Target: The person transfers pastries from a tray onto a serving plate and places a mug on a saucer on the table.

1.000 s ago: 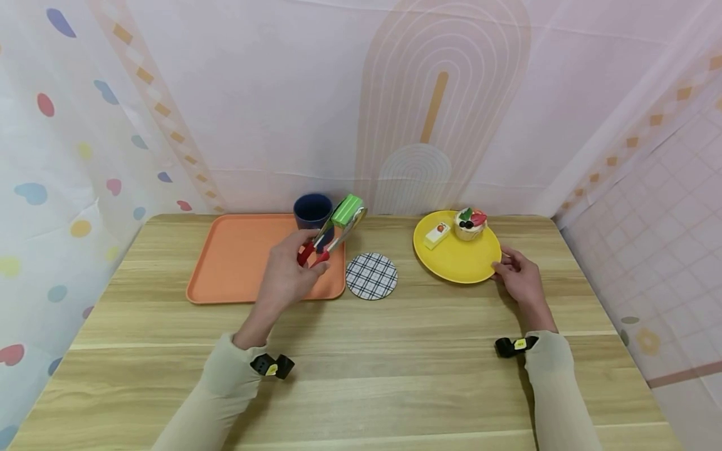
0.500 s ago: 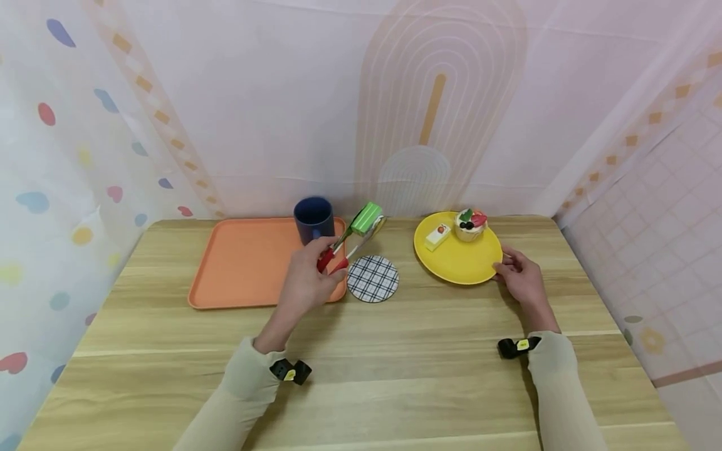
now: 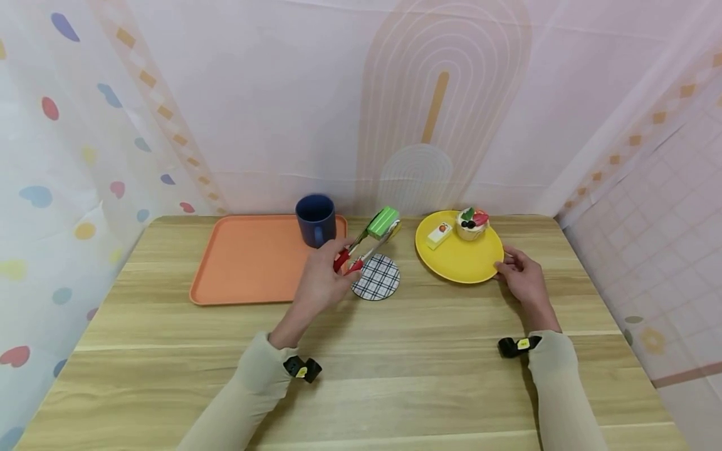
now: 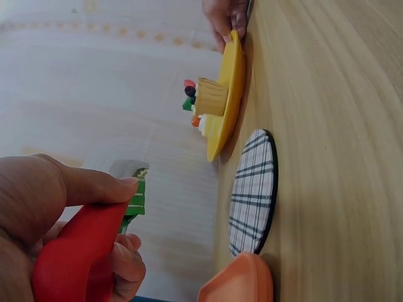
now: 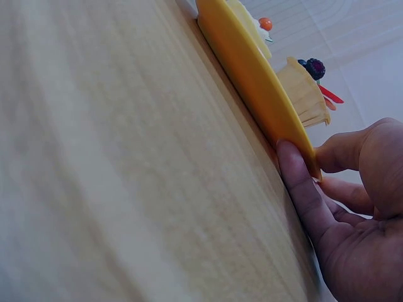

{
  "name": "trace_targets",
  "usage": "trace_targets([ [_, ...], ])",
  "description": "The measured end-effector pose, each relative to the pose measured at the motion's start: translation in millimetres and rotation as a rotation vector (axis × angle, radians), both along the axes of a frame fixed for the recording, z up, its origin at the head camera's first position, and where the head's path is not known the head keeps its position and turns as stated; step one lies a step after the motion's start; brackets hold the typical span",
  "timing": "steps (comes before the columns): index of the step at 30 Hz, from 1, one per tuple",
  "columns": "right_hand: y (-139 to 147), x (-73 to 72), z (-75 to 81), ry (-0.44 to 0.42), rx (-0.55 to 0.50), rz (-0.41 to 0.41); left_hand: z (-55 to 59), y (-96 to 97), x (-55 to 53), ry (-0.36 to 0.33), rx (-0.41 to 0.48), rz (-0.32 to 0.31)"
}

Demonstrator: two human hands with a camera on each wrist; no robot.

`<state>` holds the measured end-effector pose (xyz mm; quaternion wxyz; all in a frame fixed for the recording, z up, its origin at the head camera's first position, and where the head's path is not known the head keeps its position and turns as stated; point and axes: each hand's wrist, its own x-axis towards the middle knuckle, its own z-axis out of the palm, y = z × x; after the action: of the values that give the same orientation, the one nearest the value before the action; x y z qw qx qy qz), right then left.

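My left hand (image 3: pixel 324 275) grips red-handled tongs (image 4: pixel 79 255), and a small green block-shaped piece (image 3: pixel 383 222) is caught between their tips. In the head view the tongs reach over the edge of the checked round coaster (image 3: pixel 379 279), pointing away and to the right. My right hand (image 3: pixel 521 279) pinches the near right rim of the yellow plate (image 3: pixel 465 260), thumb on one side and fingers on the other. On that plate sit a fruit-topped cupcake (image 3: pixel 470 227) and a small white-and-yellow cake piece (image 3: pixel 439 235).
An orange tray (image 3: pixel 242 263) lies on the wooden table (image 3: pixel 395 369) at the left. A dark blue mug (image 3: pixel 316 220) stands at its far right corner. Behind the table hangs a patterned cloth (image 3: pixel 271 113).
My left hand has carried the tongs and green piece to the right, from over the mug and tray toward the plate. The right hand keeps hold of the plate's rim.
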<state>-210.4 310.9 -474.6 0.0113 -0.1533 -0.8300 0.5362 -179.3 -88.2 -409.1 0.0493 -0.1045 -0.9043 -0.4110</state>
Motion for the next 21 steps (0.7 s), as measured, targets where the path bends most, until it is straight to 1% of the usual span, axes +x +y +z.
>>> trace_targets([
  [4,0.2,-0.9,-1.1,-0.001,0.002,0.004,-3.7,3.6,-1.3,0.021,0.013,-0.026],
  [8,0.3,-1.5,-1.4,0.002,0.001,0.006,-5.3,8.8,-1.3,0.034,0.006,-0.045],
  [16,-0.9,-1.3,-0.3,0.001,-0.001,0.007,-7.5,20.8,-1.3,0.015,-0.007,-0.081],
  [21,-1.1,-1.3,0.9,-0.007,0.003,0.005,-9.9,30.1,-1.6,0.005,-0.016,-0.092],
])
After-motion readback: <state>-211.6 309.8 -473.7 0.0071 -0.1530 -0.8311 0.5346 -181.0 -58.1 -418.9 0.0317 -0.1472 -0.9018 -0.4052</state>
